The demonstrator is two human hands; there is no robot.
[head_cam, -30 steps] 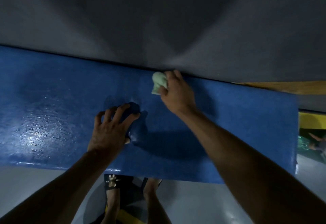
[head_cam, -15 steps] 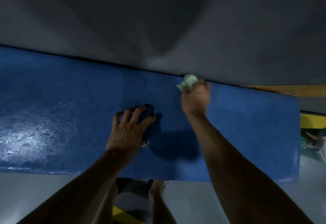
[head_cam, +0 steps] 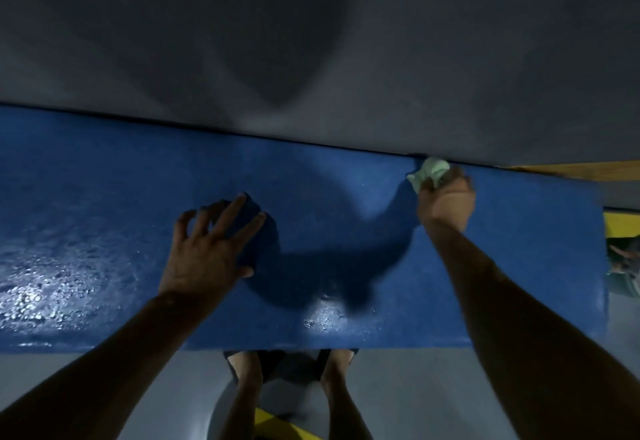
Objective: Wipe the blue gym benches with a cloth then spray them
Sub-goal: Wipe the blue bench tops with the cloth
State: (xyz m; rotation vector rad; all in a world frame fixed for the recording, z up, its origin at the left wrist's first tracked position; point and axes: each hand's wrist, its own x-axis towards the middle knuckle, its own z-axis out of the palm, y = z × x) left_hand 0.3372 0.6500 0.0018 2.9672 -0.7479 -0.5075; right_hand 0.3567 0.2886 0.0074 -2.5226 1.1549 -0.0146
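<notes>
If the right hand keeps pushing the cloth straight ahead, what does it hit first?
The right hand points at the grey wall behind the blue bench. The cloth is already at the bench's far edge, so likely the wall.

Left hand [head_cam: 207, 245] spread flat, fingers splayed; right hand [head_cam: 446, 202] curled in a closed grip, arm outstretched.

The tabletop [head_cam: 346, 190] runs off the left edge; the right hand [head_cam: 445, 202] hides most of the cloth [head_cam: 429, 170].
</notes>
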